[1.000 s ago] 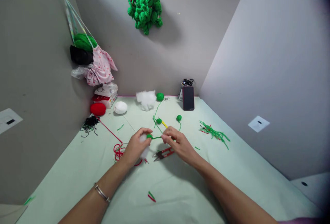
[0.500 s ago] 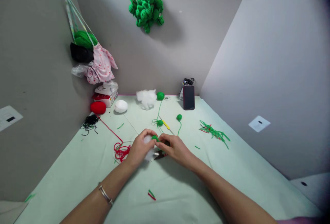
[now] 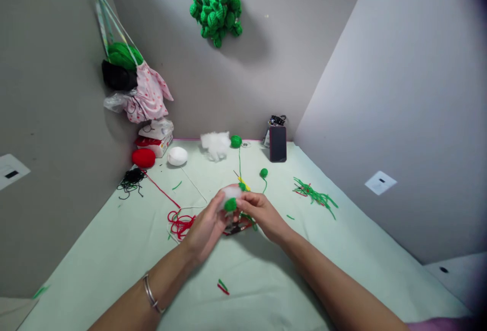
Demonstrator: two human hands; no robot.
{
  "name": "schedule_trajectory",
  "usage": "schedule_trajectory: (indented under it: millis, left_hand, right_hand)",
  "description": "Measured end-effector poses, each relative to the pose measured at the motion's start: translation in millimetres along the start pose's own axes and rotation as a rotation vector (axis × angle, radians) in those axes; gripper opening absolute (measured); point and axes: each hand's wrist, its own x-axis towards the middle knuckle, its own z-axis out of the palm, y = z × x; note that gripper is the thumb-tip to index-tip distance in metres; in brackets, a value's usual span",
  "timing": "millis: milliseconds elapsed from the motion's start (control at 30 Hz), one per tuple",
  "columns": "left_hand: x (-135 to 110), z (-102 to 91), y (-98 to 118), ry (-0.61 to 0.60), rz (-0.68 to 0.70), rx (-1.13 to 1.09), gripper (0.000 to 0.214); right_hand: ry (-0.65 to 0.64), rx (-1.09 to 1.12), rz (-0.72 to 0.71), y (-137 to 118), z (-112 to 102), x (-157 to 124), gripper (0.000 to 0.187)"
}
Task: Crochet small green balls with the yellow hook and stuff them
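Over the middle of the pale green table (image 3: 304, 280) my left hand (image 3: 207, 227) pinches a small green crocheted ball (image 3: 230, 204) with a tuft of white stuffing (image 3: 232, 191) behind it. My right hand (image 3: 262, 214) is closed right beside the ball, its fingertips on the green yarn tail by the ball. Red-handled snips (image 3: 238, 228) lie on the table just under both hands. A yellow-handled hook (image 3: 243, 185) lies just beyond them.
Red yarn (image 3: 180, 222) is tangled left of my hands. At the back are white stuffing (image 3: 215, 144), a green yarn ball (image 3: 236, 141), a white ball (image 3: 177, 156), a red ball (image 3: 143, 158) and a phone (image 3: 277, 143). Green scraps (image 3: 314, 195) lie right. Crocheted green balls (image 3: 215, 1) hang on the wall.
My hands have drawn together and lifted slightly; the green ball and stuffing moved right and up in my left hand, and the yarn tail between the hands shortened.
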Motion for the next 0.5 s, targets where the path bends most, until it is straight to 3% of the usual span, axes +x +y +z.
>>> schedule_trajectory:
  millis: [100,300,500]
  left_hand:
    - [6.2,-11.2,6.5,-0.012,0.037,0.052,0.048]
    - [18.1,-38.5,23.9,0.155,0.206,0.098,0.046]
    - [11.2,-27.8,17.1,0.01,0.131,0.254,0.032]
  right_hand:
    - [0.032,-0.006,0.018,0.1,-5.6,-0.3,0.048]
    - [0.175,-0.127,-0.019,-1.7,-8.9,2.2,0.041]
    - [0.317,-0.343,-0.097,2.6,-10.9,7.1,0.027]
